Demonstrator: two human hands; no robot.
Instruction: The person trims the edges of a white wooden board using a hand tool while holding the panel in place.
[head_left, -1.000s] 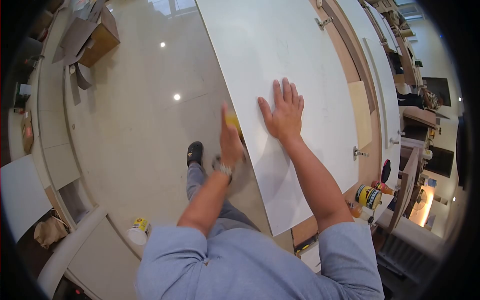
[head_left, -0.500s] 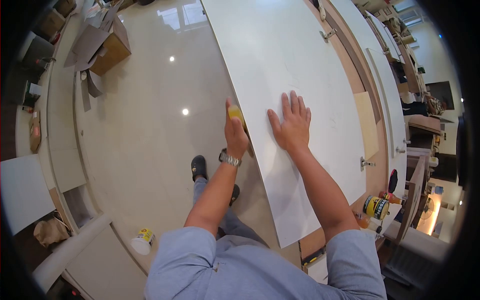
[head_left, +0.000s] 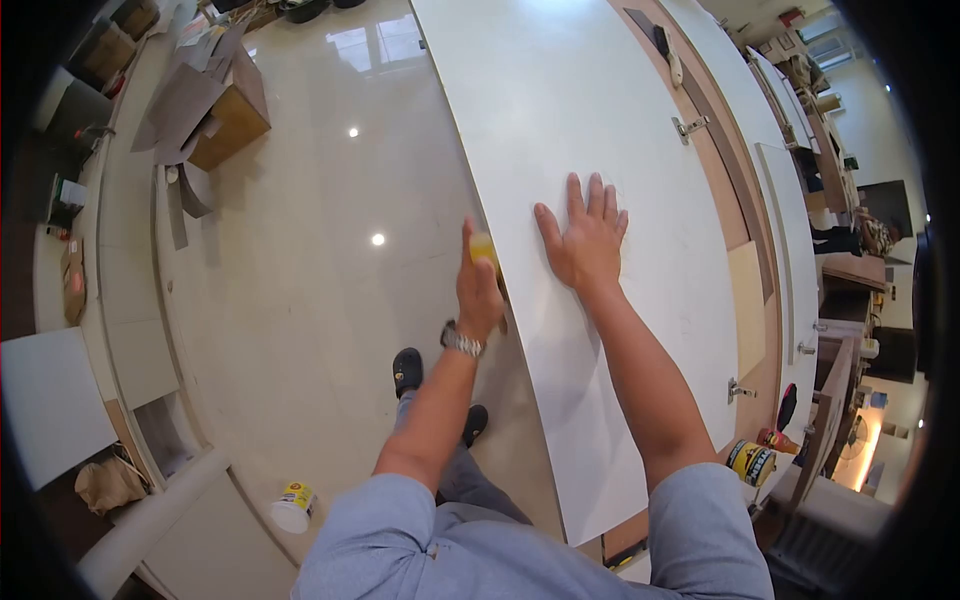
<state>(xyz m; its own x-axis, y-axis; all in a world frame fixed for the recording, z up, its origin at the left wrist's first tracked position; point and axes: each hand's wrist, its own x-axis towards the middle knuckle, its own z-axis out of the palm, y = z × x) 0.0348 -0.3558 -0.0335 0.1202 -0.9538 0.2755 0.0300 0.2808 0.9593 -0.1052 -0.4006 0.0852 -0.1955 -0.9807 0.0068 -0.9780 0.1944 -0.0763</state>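
A large white door panel (head_left: 560, 110) lies flat in front of me, with metal hinges (head_left: 690, 128) along its right side. My left hand (head_left: 480, 300) is closed around a small yellow object (head_left: 483, 250) at the panel's left edge. Only its yellow end shows clearly; my fingers and the panel hide the rest, so I cannot tell its kind. On the panel's top face my right hand (head_left: 586, 245) rests palm down, fingers spread, with nothing in it.
A brush with a pale handle (head_left: 674, 68) lies beyond the panel's right side. At lower right stands a yellow and black can (head_left: 750, 462). A cardboard box (head_left: 240, 115) sits on the glossy floor, upper left. A white and yellow tub (head_left: 294, 510) is at lower left.
My view has shifted, so the surroundings appear slightly lower in the picture. My left hand stays at the panel's edge with the yellow object; my right hand remains flat on the panel.
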